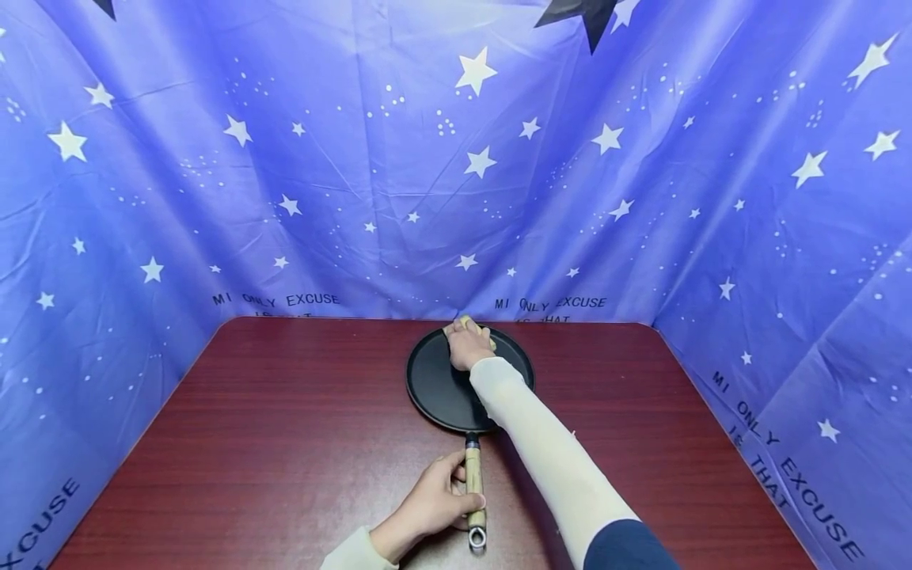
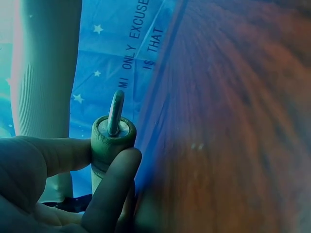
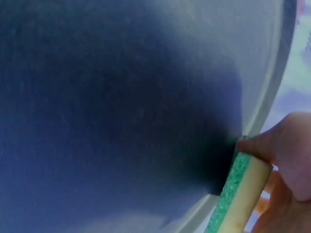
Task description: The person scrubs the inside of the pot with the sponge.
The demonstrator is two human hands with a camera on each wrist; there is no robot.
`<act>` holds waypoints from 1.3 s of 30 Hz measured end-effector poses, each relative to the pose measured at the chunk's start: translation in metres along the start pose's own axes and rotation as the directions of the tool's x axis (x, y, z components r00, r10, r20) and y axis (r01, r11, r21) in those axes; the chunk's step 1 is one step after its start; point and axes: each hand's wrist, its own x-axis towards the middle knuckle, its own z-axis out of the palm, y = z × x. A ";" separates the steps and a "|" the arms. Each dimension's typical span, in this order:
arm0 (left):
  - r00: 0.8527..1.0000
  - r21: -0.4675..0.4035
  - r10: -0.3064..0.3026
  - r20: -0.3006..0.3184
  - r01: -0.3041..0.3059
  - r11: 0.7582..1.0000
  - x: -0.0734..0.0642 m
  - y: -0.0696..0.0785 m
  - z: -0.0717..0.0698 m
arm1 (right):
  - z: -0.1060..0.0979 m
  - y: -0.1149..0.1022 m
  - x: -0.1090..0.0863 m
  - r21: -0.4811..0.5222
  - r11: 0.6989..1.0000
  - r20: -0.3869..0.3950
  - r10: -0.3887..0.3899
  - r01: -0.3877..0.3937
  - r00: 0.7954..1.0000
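Observation:
A round, flat black frying pan [image 1: 433, 384] lies on the table, its wooden handle [image 1: 474, 473] pointing toward me. My left hand [image 1: 436, 496] grips that handle from the left, with thumb and fingers around the wood, near the metal hanging ring [image 1: 477, 540]. At the far side of the pan my right hand [image 1: 468, 348] holds a yellow sponge with a green scouring side [image 3: 243, 194]. In the right wrist view, the green side faces the pan at its rim, and the thumb lies at the sponge's end. My right forearm hides part of the pan's right side.
The dark red wooden table [image 1: 285, 419] stretches out on both sides of the pan. Its back edge runs just behind the pan. A blue curtain with white stars [image 1: 370, 158] hangs along the back and both sides.

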 end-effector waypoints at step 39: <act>0.999 0.026 -0.035 -0.040 0.036 0.999 -0.001 0.003 0.000 | -0.042 0.084 -0.037 0.013 0.999 0.275 0.042 -0.048 0.961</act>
